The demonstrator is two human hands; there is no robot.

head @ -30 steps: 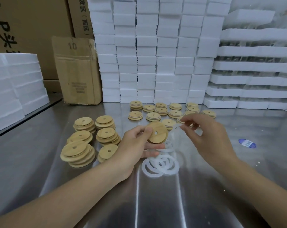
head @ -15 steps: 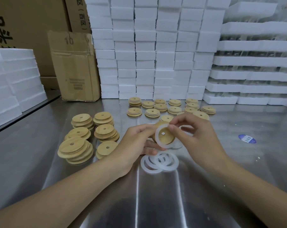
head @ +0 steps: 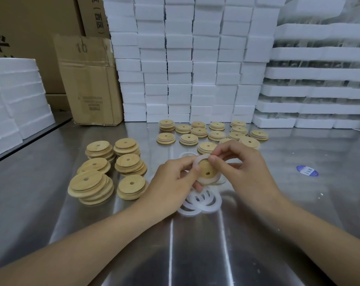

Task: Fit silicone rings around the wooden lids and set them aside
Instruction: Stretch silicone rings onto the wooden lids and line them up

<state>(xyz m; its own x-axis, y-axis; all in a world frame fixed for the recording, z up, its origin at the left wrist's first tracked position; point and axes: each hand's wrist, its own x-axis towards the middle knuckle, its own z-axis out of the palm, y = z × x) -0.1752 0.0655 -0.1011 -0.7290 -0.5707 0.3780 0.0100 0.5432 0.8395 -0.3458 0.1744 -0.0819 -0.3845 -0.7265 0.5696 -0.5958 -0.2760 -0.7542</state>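
Nearer now, right hand is pinching silicone ring onto wooden lid in left hand's grip; bare stacks are waiting.

Lid stacks left; ringed lids, seemingly, behind

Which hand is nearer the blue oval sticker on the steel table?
Right. The right hand, pinching the silicone ring, sits left of the blue sticker with bare table between; the left hand, holding the wooden lid, lies farther left.
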